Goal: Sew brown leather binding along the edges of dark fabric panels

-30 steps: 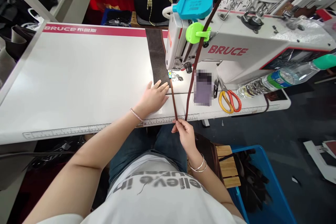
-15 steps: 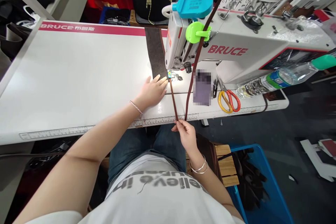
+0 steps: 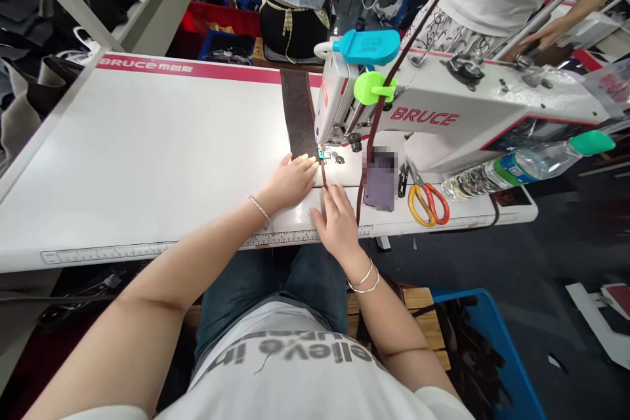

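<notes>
The dark brown piece (image 3: 299,115) lies on my white table (image 3: 197,157), right beside the sewing machine (image 3: 467,102). My left hand (image 3: 289,184) is flat with its fingertips on the near end, and my right hand (image 3: 339,218), thumb out wide, touches the thin brown strip (image 3: 323,174).

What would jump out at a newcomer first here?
Probably the bright blue attachment and lime-green piece at the head of the white sewing machine. Just below, the left hand lies at the near end of a wide dark brown strip, with the right hand beside it. Farther right, the yellow-and-red-handled scissors and green-capped bottle also catch the eye.
</notes>
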A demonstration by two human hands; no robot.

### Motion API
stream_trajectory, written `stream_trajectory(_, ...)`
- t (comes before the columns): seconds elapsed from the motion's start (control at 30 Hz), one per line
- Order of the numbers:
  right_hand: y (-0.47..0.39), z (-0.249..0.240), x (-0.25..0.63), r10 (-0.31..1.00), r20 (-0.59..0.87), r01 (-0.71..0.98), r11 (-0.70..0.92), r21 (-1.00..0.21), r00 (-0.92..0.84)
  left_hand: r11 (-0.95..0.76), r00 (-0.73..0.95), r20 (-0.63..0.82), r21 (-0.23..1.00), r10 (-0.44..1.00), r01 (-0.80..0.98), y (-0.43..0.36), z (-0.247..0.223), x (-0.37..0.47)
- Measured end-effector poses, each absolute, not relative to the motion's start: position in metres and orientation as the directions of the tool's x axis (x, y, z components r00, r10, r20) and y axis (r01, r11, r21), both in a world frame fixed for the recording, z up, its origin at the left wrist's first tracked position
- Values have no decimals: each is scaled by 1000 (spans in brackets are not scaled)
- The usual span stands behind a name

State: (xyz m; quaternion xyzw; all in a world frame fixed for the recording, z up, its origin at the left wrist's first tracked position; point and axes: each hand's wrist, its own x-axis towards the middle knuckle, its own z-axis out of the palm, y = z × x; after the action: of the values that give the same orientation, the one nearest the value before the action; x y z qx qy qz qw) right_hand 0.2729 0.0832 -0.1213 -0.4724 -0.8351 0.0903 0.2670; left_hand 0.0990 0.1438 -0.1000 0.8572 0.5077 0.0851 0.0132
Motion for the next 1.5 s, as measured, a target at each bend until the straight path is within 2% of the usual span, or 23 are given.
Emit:
stream_trajectory(0.1, 94, -127, 272, 854, 300, 779, 514, -360, -424, -476, 466, 110, 101, 878, 874, 144, -99, 99)
stream_trajectory(0.3, 91, -129, 274, 845, 312, 792, 523, -316, -433, -461, 448, 111, 139, 887, 877, 147, -98, 97)
stream_trajectory(0.93, 91, -130, 274, 847, 307, 782, 524, -339, -434, -450, 436, 116, 163, 892, 878, 160, -96, 93)
stream_trajectory(1.5, 88, -134, 274, 812, 406, 791, 547, -275, -421, -468, 429, 202, 231, 881, 853, 160, -106, 91)
